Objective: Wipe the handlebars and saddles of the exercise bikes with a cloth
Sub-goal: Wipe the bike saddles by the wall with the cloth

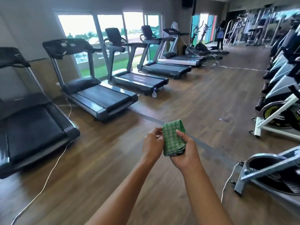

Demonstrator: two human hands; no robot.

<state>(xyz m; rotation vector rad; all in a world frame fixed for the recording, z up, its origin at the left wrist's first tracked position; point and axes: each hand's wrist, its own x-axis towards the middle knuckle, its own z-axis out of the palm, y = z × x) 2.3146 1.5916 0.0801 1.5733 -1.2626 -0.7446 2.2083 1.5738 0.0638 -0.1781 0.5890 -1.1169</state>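
Note:
A folded green-and-white checked cloth [173, 138] is held up in front of me over the wooden floor. My right hand [185, 153] grips its lower part, thumb across the front. My left hand [153, 143] pinches the cloth's left edge with its fingertips. A row of exercise bikes [279, 109] stands along the right side, cut off by the frame edge; no handlebars or saddles are plainly visible. The closest bike's base [269, 169] is at the lower right.
Several treadmills [100, 95] line the left wall by the windows. White cables [48, 174] trail across the floor at left and far right. A spray bottle [154, 93] stands by one treadmill. A person [220, 36] stands far back. Wooden floor [186, 98] runs between the rows.

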